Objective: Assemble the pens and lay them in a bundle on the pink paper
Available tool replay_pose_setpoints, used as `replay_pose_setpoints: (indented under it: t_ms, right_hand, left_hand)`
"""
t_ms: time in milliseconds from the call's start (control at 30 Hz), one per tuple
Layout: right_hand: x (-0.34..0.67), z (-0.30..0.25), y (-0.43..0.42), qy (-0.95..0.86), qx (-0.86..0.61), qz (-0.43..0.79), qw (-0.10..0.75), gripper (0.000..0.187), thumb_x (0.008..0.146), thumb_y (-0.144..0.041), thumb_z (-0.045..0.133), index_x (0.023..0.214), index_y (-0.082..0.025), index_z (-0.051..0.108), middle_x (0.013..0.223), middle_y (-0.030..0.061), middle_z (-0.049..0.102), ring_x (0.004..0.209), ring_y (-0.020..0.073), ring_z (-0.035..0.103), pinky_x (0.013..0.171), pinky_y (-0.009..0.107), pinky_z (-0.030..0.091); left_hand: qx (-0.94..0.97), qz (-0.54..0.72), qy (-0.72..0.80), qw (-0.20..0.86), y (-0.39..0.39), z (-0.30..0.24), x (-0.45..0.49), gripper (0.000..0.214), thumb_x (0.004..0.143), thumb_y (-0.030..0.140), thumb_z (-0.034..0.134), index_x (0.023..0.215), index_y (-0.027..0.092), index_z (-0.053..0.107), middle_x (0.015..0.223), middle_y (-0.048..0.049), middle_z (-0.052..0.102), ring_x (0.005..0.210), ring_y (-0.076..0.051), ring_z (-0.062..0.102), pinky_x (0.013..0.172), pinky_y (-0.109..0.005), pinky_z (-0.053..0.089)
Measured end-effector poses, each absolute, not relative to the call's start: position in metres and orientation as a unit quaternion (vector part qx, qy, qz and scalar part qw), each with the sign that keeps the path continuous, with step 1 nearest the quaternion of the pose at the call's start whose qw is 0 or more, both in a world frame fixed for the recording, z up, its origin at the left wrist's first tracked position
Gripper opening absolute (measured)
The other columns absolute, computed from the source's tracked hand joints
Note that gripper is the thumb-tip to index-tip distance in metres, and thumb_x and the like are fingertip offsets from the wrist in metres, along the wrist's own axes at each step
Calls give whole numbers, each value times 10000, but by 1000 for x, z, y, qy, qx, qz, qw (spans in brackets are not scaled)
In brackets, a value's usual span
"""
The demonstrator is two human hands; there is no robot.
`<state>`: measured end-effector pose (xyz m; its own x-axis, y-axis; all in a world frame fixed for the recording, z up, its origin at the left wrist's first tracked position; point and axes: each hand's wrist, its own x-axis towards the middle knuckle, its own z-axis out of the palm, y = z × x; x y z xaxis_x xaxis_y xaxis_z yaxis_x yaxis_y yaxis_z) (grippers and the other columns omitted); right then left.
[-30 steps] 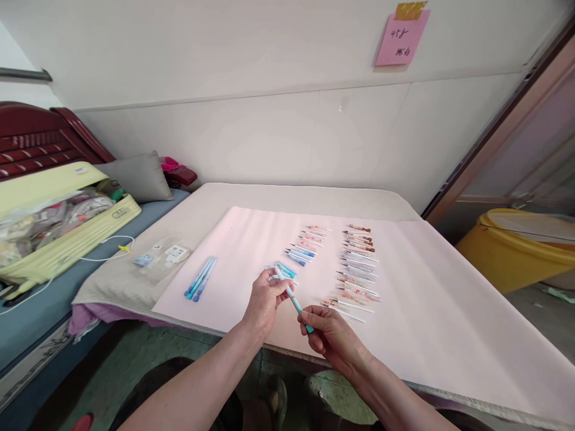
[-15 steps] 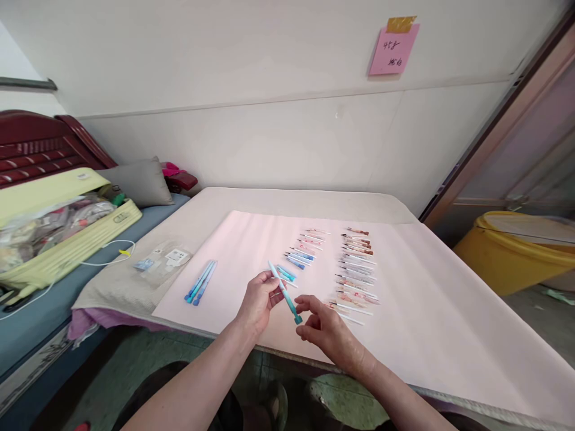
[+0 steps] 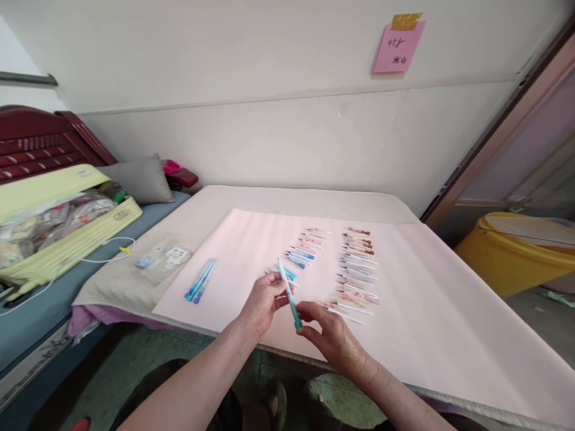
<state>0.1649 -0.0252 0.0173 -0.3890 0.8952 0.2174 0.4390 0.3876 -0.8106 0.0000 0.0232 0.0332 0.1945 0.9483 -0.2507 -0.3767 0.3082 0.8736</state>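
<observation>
Head view: teal pen (image 3: pixel 291 303) in grip of left fingers (image 3: pixel 275 288), near end in pinch of right fingers (image 3: pixel 311 309).

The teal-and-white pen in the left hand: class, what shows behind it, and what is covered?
Behind the pen, a few blue slender pieces lie on the pink sheet. The pen and left hand partly cover them, so their number cannot be told.

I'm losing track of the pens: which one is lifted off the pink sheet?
The pale-blue pen with the teal end, gripped in the left hand; the other pens in view lie on the pink sheet.
</observation>
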Motion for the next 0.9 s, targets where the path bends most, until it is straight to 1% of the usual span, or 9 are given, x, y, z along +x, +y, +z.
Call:
replay_pose_setpoints:
  t_ms: [100,233,400,467,533,633,700,800,900]
  right_hand:
    - [165,24,-25,-752,-448,369,313,308,731,-171,604,1025,-239,540,923,13,650,839,159,597,764,292,472]
    - [165,24,-26,-747,-453,384,298,339,717,-184,608,1044,-239,537,898,18,650,827,168,603,756,307,475]
    - [165,15,-25,-745,-470,371,294,295,767,-244,567,1058,-226,524,953,42,655,789,161,612,724,305,478]
    - [165,11,-23,-749,-476,358,290,270,790,-267,540,1056,-225,521,969,47,656,775,158,619,715,303,480]
    - [166,7,-22,-757,-478,343,284,249,799,-275,519,1043,-228,525,973,47,660,757,157,626,699,300,482]
    - [167,1,-20,-772,-474,320,279,239,798,-259,499,1032,-225,535,971,51,666,732,158,636,668,293,482]
    - [168,-2,-21,-783,-468,304,275,244,800,-249,494,1037,-219,541,963,55,670,724,162,642,657,292,481]
    - [168,-5,-22,-803,-459,278,260,253,819,-248,477,1061,-216,542,953,62,674,730,171,647,658,293,476]
    - [167,-8,-23,-827,-447,246,234,251,838,-242,454,1071,-208,542,936,70,674,726,179,646,647,290,466]
  left_hand:
    - [345,486,421,684,23,34,1,188,667,274,676,786,140,622,770,-60,606,696,-135,558,690,-288,461]
    - [354,483,430,676,24,31,0,212,681,298,666,824,148,623,800,-63,613,712,-137,573,703,-285,463]
    - [396,463,470,639,35,26,-14,217,704,301,628,855,147,613,797,-67,611,689,-135,587,667,-274,474]
    - [446,440,522,578,47,25,-28,210,715,298,600,856,142,609,800,-70,617,678,-131,593,664,-271,481]
    - [505,392,620,455,63,27,-49,197,727,296,569,855,151,609,802,-63,631,677,-122,600,650,-246,477]
    - [502,363,699,357,90,31,-91,159,706,263,574,818,151,595,754,-50,629,667,-135,601,625,-246,465]
    - [499,328,749,287,105,33,-121,122,667,245,612,749,159,585,732,-49,629,720,-169,607,634,-258,452]
    - [496,254,807,193,113,26,-156,113,601,207,660,650,172,565,761,-73,644,869,-237,598,685,-287,434]
    - [495,173,838,151,112,11,-173,100,588,186,666,616,173,571,804,-107,660,898,-273,601,697,-313,427]
